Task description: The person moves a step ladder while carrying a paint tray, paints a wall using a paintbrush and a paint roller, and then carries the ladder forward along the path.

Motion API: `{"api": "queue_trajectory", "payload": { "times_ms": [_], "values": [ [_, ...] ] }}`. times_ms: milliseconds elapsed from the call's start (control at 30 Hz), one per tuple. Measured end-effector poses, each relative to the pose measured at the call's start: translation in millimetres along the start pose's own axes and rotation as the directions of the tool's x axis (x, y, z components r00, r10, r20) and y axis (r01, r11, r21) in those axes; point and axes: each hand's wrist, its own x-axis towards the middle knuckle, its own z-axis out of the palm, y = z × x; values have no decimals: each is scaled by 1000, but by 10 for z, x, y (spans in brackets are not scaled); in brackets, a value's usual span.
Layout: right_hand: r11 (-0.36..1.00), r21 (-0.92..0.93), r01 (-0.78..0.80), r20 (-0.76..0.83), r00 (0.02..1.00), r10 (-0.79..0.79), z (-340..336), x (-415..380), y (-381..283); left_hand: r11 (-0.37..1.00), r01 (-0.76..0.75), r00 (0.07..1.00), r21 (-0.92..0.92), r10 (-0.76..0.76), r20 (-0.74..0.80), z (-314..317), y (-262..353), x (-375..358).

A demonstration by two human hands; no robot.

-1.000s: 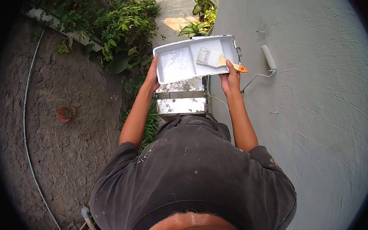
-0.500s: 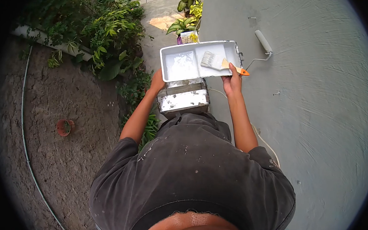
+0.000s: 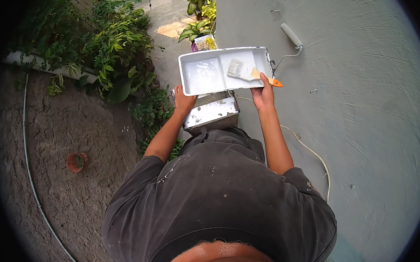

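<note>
A white paint tray point(image 3: 212, 87) with wet white paint in its left well is held out in front of me. My left hand point(image 3: 185, 101) grips its near left corner, with part of the fingers hidden by the tray. At the near right edge, my right hand point(image 3: 264, 94) holds the tray and its thumb presses on a paintbrush point(image 3: 244, 71). The brush lies across the tray's right half, bristles to the left, its orange handle tip past the rim. Below the tray stands a paint-spattered step-like stand point(image 3: 213, 112), close against my body.
A paint roller point(image 3: 291, 35) leans by the grey plastered wall point(image 3: 363, 115) at right. A pale cable point(image 3: 313, 153) runs along that side. Leafy plants point(image 3: 119, 41) grow at left, above soil with a small pot point(image 3: 76, 162) and a thin hose point(image 3: 27, 169).
My left hand has shifted right and slightly down at the tray's corner, and more of it shows. The tray has moved slightly left in view; the brush still lies in it.
</note>
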Motion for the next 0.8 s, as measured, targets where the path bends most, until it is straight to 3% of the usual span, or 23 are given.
{"api": "queue_trajectory", "payload": {
  "times_ms": [67,200,267,800],
  "values": [
    [1000,-5,6,1,1000,-6,-4,-50,-21,996,83,996,-13,-83,-43,31,17,-5],
    [999,34,0,-12,1000,0,-105,-24,-9,1000,9,997,-11,-10,-71,-82,76,7],
    [999,40,-1,-10,1000,1,-121,-25,-12,994,98,994,-55,-101,-42,-188,152,26],
    [1000,28,-8,-14,1000,9,52,-27,-65,999,40,996,24,-38,-87,-7,64,20]
  ]
}}
